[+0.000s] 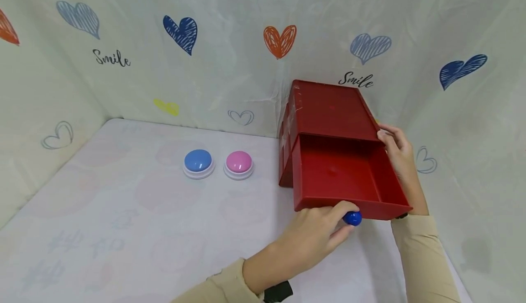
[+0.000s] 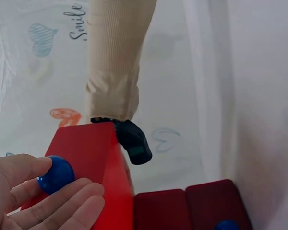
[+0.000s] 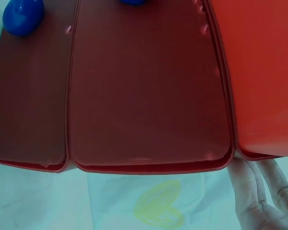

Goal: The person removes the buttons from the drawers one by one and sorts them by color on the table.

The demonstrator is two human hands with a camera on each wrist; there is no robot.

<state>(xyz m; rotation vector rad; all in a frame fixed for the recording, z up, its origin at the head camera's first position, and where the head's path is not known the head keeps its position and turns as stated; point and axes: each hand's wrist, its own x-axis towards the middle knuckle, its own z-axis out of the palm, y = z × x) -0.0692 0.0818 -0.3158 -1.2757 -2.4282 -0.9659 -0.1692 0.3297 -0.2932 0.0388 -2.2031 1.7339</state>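
Note:
A red drawer cabinet [image 1: 328,108] stands at the right of the table with its top drawer [image 1: 334,172] pulled out; nothing lies in the drawer. My left hand [image 1: 306,236] pinches the round blue knob [image 1: 352,218] on the drawer's front between thumb and fingers. The left wrist view shows the fingers [image 2: 81,211] around this knob [image 2: 57,175] up close. On the cabinet's right side rests my right hand [image 1: 398,156], its thumb near the top edge. In the right wrist view, its extended fingers [image 3: 273,184] lie against the cabinet's side, their tips hidden behind it.
Two closed drawers [image 3: 149,91] with blue knobs [image 3: 23,17] sit below the open one. Left of the cabinet stand a blue push button [image 1: 198,161] and a pink push button [image 1: 239,162] on white bases. A cloth printed with hearts [image 1: 279,41] hangs behind the white table [image 1: 164,230].

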